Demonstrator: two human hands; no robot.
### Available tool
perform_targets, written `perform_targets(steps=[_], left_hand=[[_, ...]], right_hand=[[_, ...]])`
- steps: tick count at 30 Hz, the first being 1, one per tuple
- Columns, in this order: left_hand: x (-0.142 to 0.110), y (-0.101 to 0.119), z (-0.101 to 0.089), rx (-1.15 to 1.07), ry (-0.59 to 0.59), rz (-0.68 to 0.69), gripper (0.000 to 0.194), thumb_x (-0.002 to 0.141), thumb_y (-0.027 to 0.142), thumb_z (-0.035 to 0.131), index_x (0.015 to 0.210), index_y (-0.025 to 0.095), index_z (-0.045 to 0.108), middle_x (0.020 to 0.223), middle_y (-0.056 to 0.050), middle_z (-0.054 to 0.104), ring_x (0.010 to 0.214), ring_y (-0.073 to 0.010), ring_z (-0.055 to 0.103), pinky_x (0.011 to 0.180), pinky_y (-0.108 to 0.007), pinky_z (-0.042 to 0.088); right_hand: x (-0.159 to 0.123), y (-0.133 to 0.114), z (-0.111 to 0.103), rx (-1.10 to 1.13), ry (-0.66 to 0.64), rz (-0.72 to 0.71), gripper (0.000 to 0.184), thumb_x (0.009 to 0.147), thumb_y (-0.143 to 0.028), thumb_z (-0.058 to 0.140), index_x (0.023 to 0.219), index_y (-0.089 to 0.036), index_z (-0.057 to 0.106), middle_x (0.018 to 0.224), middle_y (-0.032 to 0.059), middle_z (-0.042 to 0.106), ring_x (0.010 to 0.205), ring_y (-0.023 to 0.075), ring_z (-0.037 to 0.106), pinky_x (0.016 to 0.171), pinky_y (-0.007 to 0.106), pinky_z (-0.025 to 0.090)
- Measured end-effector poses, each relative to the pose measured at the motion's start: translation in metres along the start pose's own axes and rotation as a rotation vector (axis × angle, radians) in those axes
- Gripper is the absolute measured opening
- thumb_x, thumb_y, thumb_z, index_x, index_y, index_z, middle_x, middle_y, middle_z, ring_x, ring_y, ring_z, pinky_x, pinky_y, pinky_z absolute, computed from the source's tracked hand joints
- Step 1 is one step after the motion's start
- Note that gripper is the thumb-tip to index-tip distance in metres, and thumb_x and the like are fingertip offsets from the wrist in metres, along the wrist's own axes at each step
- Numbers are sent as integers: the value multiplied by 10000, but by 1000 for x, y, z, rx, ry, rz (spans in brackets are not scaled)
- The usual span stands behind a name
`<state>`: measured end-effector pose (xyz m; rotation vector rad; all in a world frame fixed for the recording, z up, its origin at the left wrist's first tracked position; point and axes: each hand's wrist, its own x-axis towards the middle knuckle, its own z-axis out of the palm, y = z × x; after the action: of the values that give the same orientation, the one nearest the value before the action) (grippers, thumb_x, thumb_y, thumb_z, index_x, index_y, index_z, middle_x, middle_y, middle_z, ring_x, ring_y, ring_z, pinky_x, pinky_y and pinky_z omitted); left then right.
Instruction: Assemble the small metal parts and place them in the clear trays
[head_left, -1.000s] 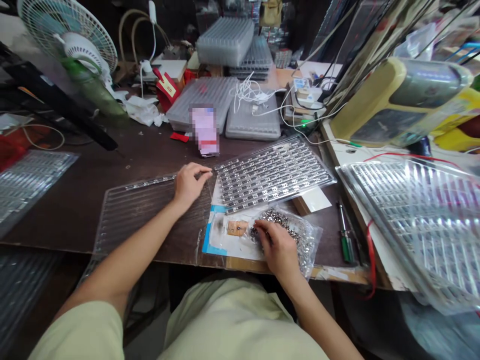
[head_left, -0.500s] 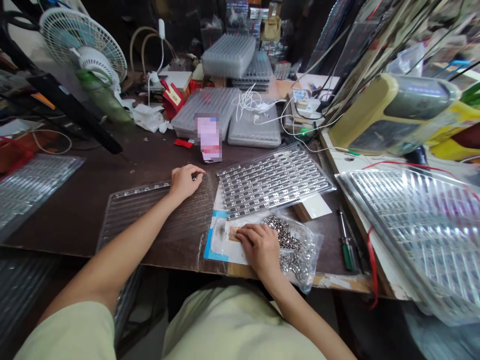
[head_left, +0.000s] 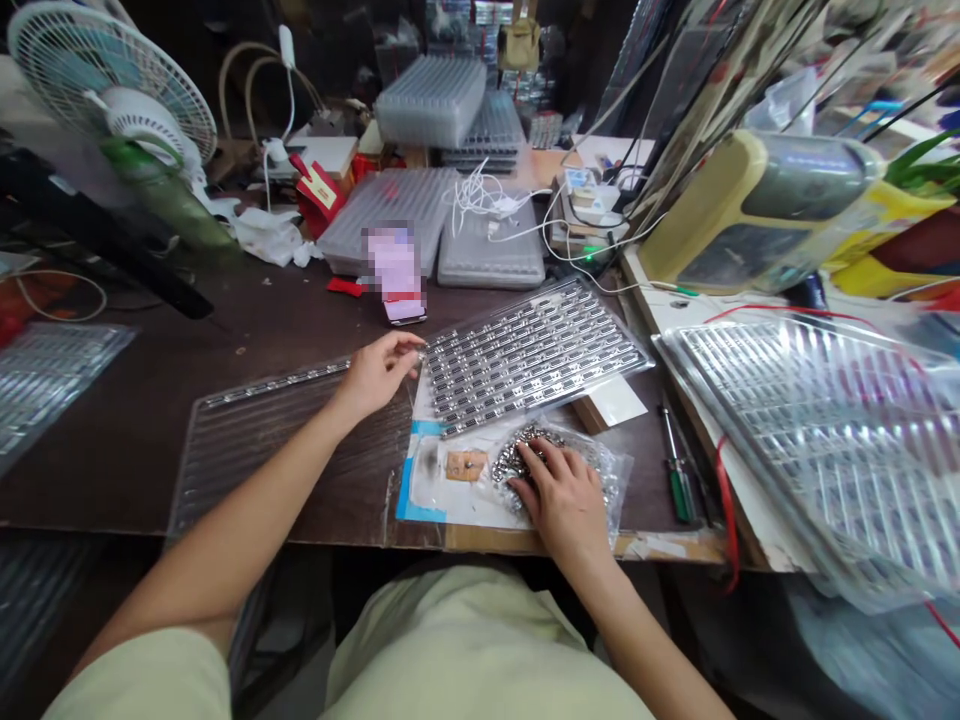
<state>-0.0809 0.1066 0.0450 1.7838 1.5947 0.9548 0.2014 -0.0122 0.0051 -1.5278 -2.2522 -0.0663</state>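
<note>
The right hand (head_left: pixel 562 490) is half-closed, its fingers curled over small silver metal parts (head_left: pixel 514 462) in a clear plastic bag (head_left: pixel 611 490), any grip unclear; at 11 o'clock the left hand (head_left: pixel 379 375) is loosely open, just beside a clear plastic tray of silver connectors (head_left: pixel 532 355); the far red tag (head_left: pixel 319 195) is unreadable.

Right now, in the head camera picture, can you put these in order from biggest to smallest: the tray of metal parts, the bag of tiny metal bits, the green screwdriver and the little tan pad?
1. Clear plastic tray of metal parts
2. Plastic bag of tiny metal bits
3. Green-handled screwdriver
4. Tan pad

The bag is nearer the camera, so it may just look bigger.
</note>
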Motion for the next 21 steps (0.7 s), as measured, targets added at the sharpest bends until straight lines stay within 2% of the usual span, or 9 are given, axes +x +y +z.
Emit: perform_targets(steps=[2, 4, 6, 9, 14, 21], left_hand=[[-28, 7, 4, -142, -104, -55, 310, 878, 322, 483, 1111, 175, 622, 771, -28, 677, 604, -129, 629, 582, -239, 502], [-57, 13, 14, -210, -164, -95, 279, 878, 319, 495, 1062, 174, 645, 680, -12, 652, 578, -122, 617, 554, -223, 498], [-82, 17, 27, -226, -156, -91, 230, 843, 295, 564, 1016, 177, 659, 733, -21, 673, 588, -117, 617, 549, -216, 501], [-107, 21, 46, -126, -81, -44, 159, 800, 229, 633, 945, 188, 681, 818, -33, 703, 651, -128, 634, 588, -224, 511], [-118, 24, 64, -31, -16, 113, 86, 813, 220, 652, 868, 203, 716, 904, -54, 706, 822, -168, 654, 722, -276, 527], [-119, 27, 73, 20, 14, 181, 137, 809, 302, 670, 910, 235, 735, 848, -47, 693, 797, -165, 644, 731, -289, 522]], right_hand=[[-1, 4, 2, 44, -8, -4, 222, 895, -309, 558, 1062, -206, 663, 1015, 76, 662, 871, 220, 522, 697, 343, 392], [-1, 4, 6, 98, 10, 15, 180, 909, -278, 536, 982, -209, 686, 932, 63, 666, 824, 195, 532, 687, 324, 399], [1, 3, 8, 132, 40, 37, 177, 913, -279, 533, 940, -222, 698, 901, 54, 667, 812, 181, 546, 689, 316, 403], [3, 1, 9, 167, 82, 53, 174, 907, -293, 545, 909, -235, 709, 904, 46, 670, 815, 176, 554, 703, 312, 411], [6, 1, 9, 269, 130, 88, 166, 895, -294, 565, 881, -218, 713, 876, 46, 666, 787, 170, 553, 708, 304, 446], [8, 2, 4, 365, 109, 120, 210, 928, -258, 493, 1024, -227, 677, 861, 41, 684, 796, 172, 604, 711, 303, 474]])
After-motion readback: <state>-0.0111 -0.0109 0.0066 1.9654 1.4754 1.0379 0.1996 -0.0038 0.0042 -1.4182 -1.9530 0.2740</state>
